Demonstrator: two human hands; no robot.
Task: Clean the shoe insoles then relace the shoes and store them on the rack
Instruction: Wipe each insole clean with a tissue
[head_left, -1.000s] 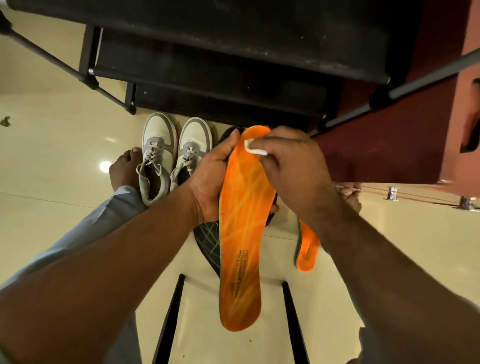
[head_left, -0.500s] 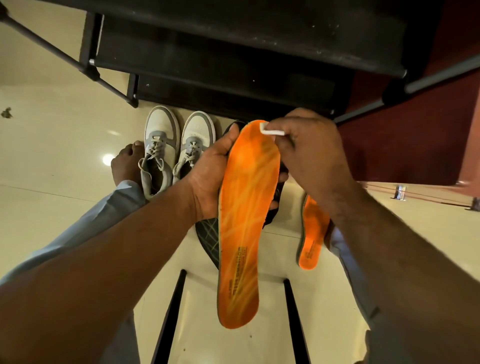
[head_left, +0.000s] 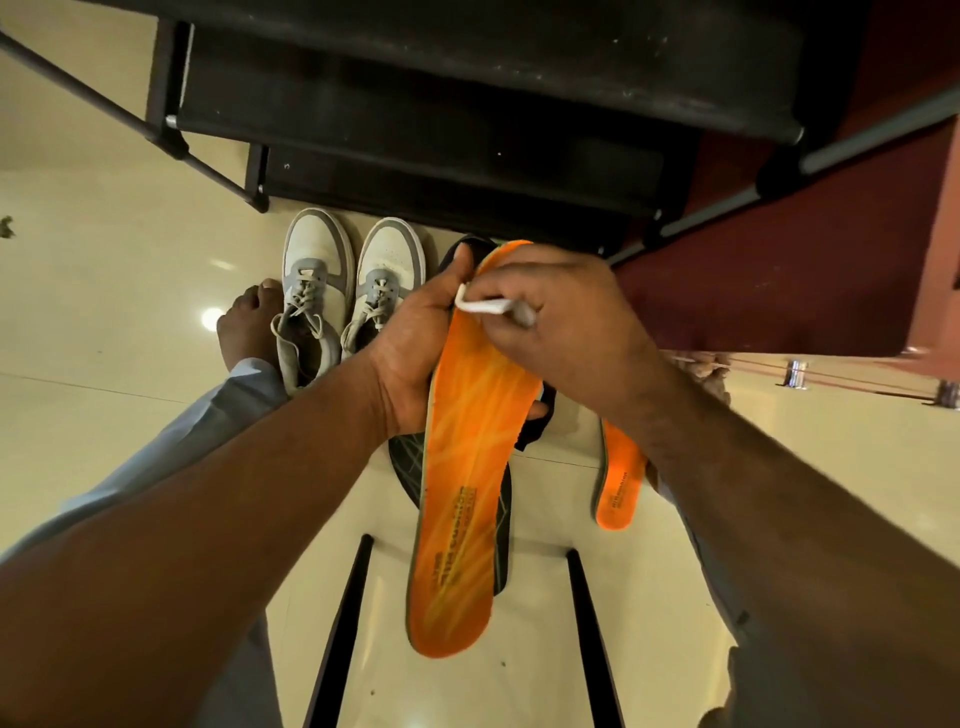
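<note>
- I see dark print across the heel end of the insole (head_left: 470, 447), but it is too blurred for me to read; I make out no brand.
- The insole is bright orange with paler yellow streaks running its length and a thin grey-green edge; it is held lengthwise above the floor (head_left: 104, 291), toe end towards the rack (head_left: 467, 130), heel end towards me.
- My left hand (head_left: 415, 353) grips the insole at its left edge near the toe half, thumb up along the edge and fingertips showing past the right edge.
- My right hand (head_left: 566, 322) pinches a small white wipe (head_left: 480, 305) between curled fingers and presses it on the insole's toe end.
- A second orange insole (head_left: 618, 488) lies on the floor to the right of the held one, partly hidden by my right forearm; it too carries dark print I cannot read.
- A black shoe (head_left: 410, 462) with thin greenish lines lies under the held insole, mostly covered by it.
- A pair of white and grey sneakers (head_left: 353, 291), laced, stands on the floor left of the insole, toes towards the black rack.
- A bare foot (head_left: 247, 325) rests just left of the sneakers.
</note>
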